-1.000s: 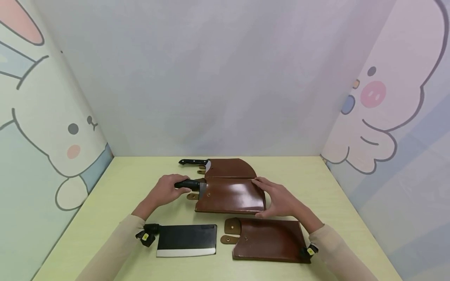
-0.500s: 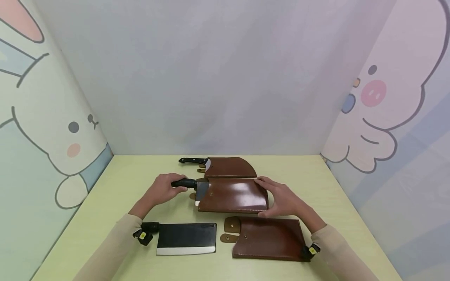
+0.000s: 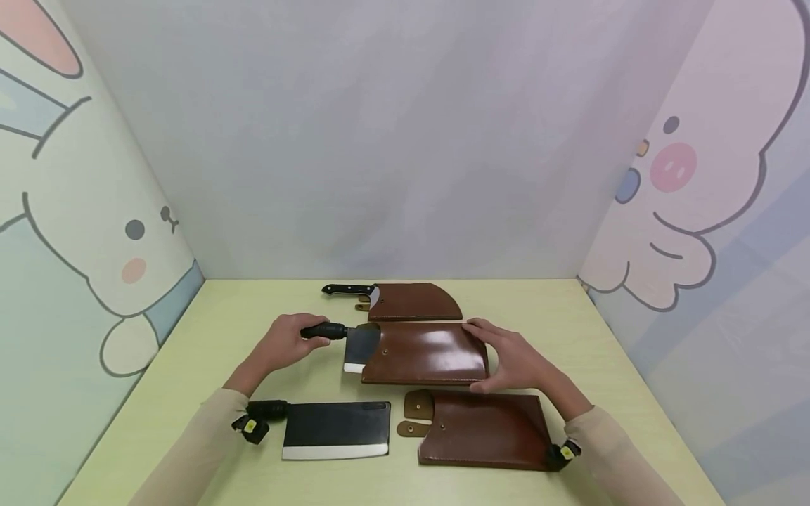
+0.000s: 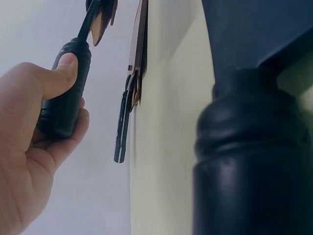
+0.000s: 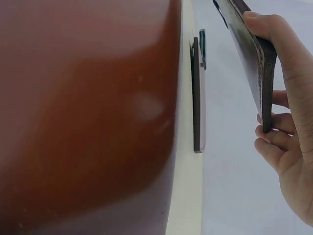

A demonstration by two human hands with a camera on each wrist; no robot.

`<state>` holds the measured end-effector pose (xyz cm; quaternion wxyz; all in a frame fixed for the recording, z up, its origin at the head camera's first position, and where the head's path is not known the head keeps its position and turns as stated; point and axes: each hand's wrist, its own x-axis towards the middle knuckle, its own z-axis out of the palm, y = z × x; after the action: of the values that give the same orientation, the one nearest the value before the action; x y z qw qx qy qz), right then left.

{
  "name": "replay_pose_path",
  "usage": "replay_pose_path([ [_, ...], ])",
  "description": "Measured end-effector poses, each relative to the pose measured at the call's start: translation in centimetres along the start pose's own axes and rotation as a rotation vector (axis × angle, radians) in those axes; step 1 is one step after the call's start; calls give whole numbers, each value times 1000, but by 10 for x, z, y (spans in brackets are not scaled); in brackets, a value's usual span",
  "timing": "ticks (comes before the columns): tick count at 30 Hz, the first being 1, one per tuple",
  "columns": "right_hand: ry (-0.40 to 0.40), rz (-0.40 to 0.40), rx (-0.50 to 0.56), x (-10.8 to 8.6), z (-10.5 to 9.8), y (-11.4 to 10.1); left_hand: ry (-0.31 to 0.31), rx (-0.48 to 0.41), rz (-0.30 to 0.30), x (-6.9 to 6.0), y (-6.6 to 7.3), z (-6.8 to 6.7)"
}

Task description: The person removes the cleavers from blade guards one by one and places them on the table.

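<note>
My left hand [image 3: 285,342] grips the black handle of a cleaver [image 3: 361,346], thumb laid along it in the left wrist view. Part of the dark blade with its bright edge shows outside a brown leather sheath [image 3: 430,353]; the rest is hidden inside. At the sheath's far right end, my right hand [image 3: 509,357] holds it between thumb and fingers, which the right wrist view shows around the stitched edge [image 5: 266,83]. The sheath is raised off the table in both wrist views.
Behind lies a black-handled knife [image 3: 348,289] in a rounded brown sheath [image 3: 414,302]. In front are a bare cleaver [image 3: 337,429], handle to the left, and another brown sheath [image 3: 484,430] with its straps unfastened. Pale walls border the yellowish table [image 3: 190,393].
My left hand has moved left with the cleaver, so more of its blade shows outside the sheath. My right hand and the sheath have shifted slightly right.
</note>
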<state>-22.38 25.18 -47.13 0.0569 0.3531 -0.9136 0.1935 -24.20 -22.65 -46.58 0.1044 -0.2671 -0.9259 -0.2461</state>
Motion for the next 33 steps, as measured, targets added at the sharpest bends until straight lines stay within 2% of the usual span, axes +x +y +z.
replay_pose_path([
  [9, 28, -28, -5, -2, -3, 2, 10, -5, -10, -7, -6, -4],
  [33, 23, 2, 8, -6, -14, 10, 42, -13, -54, -23, -23, -15],
])
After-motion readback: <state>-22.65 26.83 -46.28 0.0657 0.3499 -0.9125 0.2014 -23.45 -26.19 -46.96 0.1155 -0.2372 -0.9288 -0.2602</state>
